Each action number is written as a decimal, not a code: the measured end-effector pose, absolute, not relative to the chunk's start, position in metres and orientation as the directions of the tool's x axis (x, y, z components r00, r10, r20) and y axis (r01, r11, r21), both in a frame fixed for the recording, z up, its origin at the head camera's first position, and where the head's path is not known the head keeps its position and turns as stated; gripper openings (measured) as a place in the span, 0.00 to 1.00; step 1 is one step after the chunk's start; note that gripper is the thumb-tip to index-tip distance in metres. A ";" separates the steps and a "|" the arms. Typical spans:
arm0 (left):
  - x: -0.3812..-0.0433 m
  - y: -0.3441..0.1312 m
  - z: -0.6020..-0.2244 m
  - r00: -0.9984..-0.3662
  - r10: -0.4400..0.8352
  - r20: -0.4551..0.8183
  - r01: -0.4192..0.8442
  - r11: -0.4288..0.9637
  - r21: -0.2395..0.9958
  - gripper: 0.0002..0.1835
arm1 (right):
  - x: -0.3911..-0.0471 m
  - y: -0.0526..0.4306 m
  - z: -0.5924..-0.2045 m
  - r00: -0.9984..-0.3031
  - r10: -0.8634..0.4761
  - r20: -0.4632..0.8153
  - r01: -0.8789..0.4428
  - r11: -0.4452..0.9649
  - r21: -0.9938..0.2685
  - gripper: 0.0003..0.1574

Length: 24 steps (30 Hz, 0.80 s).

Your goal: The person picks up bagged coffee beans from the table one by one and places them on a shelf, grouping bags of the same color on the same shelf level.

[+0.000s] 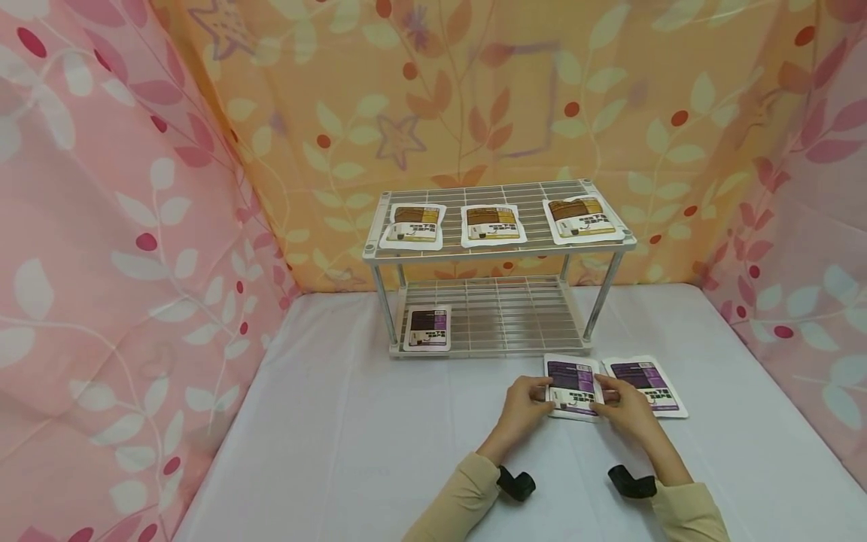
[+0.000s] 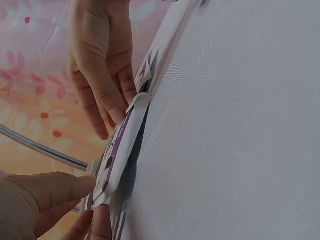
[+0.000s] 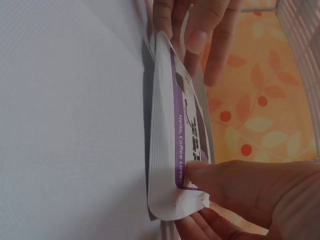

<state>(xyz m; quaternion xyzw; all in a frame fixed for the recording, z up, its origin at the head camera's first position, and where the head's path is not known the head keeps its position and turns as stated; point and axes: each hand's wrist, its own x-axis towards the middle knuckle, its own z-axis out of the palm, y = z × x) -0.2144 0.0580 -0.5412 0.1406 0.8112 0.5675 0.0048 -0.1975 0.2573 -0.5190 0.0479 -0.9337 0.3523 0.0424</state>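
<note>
A white coffee packet with a purple label (image 1: 574,385) lies between my two hands, just in front of the rack. My left hand (image 1: 524,412) pinches its left edge, thumb on top and fingers underneath, as the left wrist view (image 2: 47,202) shows. On the opposite edge my right hand (image 1: 628,412) pinches it in the same way; the right wrist view shows that thumb (image 3: 200,172) over the printed face. "Hello, Coffee Lover" runs along the packet (image 3: 165,135) near its lower edge. A second purple packet (image 1: 667,395) lies on the cloth beside it, partly behind my right hand.
A two-tier wire rack (image 1: 501,354) stands at the back of the white-clothed table (image 1: 339,421). On its upper shelf lie a left brown-yellow packet (image 1: 415,227), a middle one (image 1: 493,226) and a right one (image 1: 584,220). A purple packet (image 1: 428,328) sits at the lower shelf's left end.
</note>
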 end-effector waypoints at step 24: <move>-0.220 0.027 -0.537 -0.957 0.177 0.229 0.277 0.333 0.901 0.25 | -0.210 0.227 -0.517 -0.955 -0.169 0.243 -0.291 0.695 -0.658 0.38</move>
